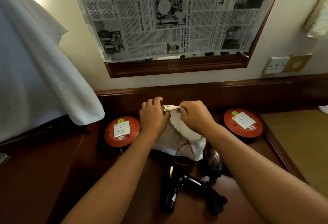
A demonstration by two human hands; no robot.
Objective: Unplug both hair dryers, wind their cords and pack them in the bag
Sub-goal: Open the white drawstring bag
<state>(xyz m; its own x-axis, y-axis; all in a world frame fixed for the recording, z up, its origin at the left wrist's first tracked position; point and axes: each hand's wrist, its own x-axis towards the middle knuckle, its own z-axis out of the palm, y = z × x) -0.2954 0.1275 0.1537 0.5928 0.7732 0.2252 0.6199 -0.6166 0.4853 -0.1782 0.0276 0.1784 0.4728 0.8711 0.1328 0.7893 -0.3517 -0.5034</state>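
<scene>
A white cloth bag with a red drawstring lies on the dark wooden desk. My left hand and my right hand each pinch the bag's far edge, close together. In front of the bag lies a black hair dryer with its handle and bundled cord pointing right. A second, dark purple hair dryer lies beside the bag's right corner, partly hidden by my right forearm.
Two red round extension reels with white sockets sit on the desk, one on the left, one on the right. A white sheet hangs at left. A newspaper-covered mirror and a wall socket are behind.
</scene>
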